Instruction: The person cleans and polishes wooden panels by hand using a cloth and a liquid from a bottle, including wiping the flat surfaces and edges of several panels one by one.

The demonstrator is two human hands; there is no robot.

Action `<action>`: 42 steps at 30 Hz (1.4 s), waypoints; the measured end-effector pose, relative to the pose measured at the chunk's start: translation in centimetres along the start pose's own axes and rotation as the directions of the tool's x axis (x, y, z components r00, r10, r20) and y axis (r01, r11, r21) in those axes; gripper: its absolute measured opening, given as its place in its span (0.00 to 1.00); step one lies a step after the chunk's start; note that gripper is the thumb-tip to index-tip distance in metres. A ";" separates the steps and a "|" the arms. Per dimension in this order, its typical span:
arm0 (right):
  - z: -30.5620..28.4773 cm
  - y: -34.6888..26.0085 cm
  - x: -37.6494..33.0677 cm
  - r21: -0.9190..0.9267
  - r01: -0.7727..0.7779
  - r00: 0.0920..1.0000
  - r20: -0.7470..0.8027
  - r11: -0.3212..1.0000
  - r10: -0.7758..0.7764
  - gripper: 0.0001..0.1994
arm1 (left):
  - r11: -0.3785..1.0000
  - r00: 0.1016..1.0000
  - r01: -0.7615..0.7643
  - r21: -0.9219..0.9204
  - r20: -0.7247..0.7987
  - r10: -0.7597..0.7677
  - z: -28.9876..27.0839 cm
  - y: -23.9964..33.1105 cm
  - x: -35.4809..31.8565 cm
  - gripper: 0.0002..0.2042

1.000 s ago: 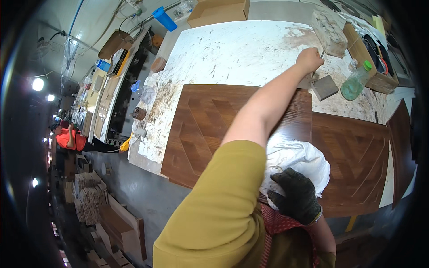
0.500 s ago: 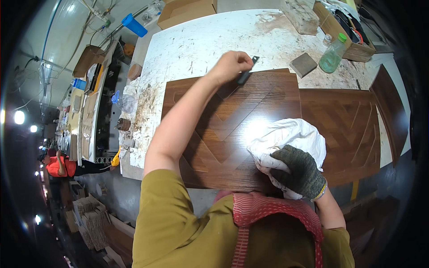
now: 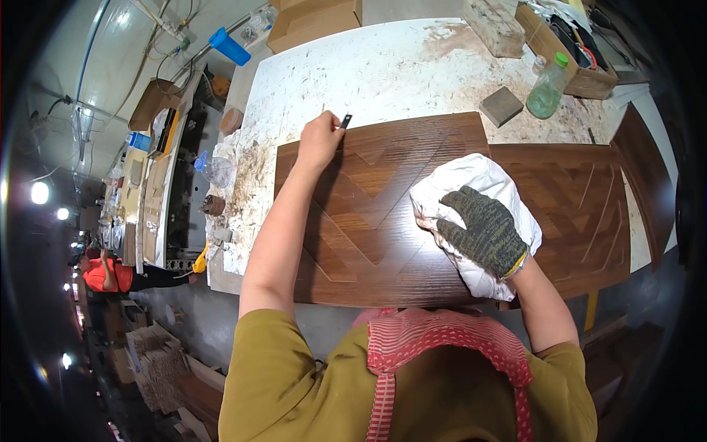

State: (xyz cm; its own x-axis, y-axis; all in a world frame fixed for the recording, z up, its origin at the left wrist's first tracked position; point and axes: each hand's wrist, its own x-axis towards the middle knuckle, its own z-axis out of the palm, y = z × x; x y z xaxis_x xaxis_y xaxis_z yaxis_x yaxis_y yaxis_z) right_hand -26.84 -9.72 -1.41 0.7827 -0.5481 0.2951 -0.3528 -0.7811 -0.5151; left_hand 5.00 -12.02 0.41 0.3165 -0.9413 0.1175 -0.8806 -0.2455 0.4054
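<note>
A dark brown wood panel (image 3: 383,243) with a grooved chevron pattern lies in front of me. At its far left edge, the bare fingers of my left hand (image 3: 320,140) are closed round a slim black tool (image 3: 346,121). One end of the tool pokes out past my fingers; the rest is hidden, so its exact kind is unclear. My right hand (image 3: 486,228), in a dark grey-green knit glove, grips a bunched white cloth (image 3: 460,173) against the panel's right part. The glove's fingers are spread over the cloth, partly sunk in its folds.
A second brown panel (image 3: 560,214) lies at right, partly under the first. Beyond are a grey block (image 3: 501,107), a green-capped bottle (image 3: 546,88) and a box of tools (image 3: 582,77). A blue cup (image 3: 230,46) stands far left. Another person in red (image 3: 110,274) is off left.
My left hand has moved left along the panel's far edge with the black tool. My right hand has shifted slightly farther away, and its fingers are more spread over the cloth.
</note>
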 end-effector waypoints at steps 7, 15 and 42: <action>0.1 2.0 1.2 0.024 0.081 0.995 0.051 0.996 -0.082 0.23 | 0.964 0.968 -0.249 -0.095 0.010 0.251 2.6 3.1 -2.2 0.09; 1.7 2.8 1.2 0.069 0.080 0.995 -0.057 0.994 -0.076 0.20 | 0.996 0.999 -0.027 -0.090 -0.036 0.024 1.6 0.9 -1.4 0.06; 1.7 2.6 1.2 0.063 0.126 0.983 -0.140 0.990 -0.116 0.16 | 0.954 0.962 -0.266 -0.136 0.030 0.273 6.3 0.4 0.2 0.06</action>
State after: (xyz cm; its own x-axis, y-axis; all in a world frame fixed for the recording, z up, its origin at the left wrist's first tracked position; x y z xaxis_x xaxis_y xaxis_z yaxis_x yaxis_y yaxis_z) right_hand -25.95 -11.97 -3.77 0.7392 -0.4897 0.4624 -0.2181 -0.8236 -0.5236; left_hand 2.49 -13.72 -5.09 0.0533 -0.9791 0.1962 -0.8764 0.0483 0.4791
